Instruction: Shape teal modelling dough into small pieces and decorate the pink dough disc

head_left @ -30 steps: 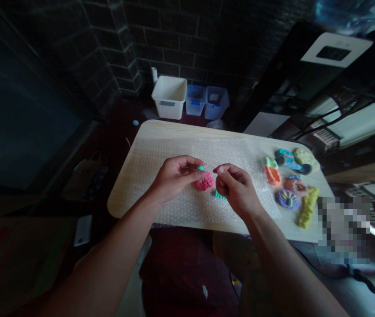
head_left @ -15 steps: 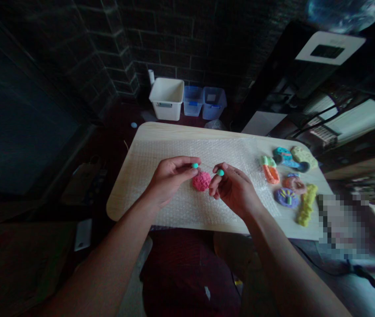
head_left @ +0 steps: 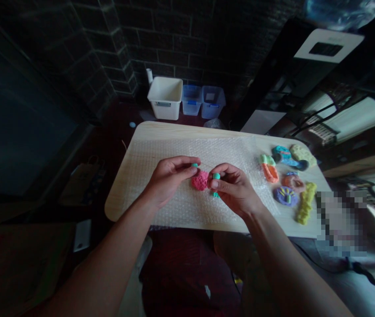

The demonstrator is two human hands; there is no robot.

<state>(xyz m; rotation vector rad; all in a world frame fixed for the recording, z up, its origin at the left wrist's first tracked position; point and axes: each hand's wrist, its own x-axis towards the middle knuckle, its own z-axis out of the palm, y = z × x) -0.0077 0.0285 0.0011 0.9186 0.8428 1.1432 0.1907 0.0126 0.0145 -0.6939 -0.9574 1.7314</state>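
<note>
Carefully, the left hand (head_left: 170, 180) pinches a small green ball (head_left: 194, 165) between thumb and fingers while the right hand (head_left: 236, 187), just apart from it, grips a second ball (head_left: 216, 176) above bubble wrap (head_left: 161, 200). A pink lump (head_left: 199, 181) lies on the bubble wrap, visible between the hands, with green bits (head_left: 215, 194) near the right. The balls look soft; a light, even fingertip hold probably best guards their roundness.

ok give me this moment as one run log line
left hand: pinches small green piece | right hand: pinches green ball | pink lump: on bubble wrap | coloured shapes: right end of table
</note>
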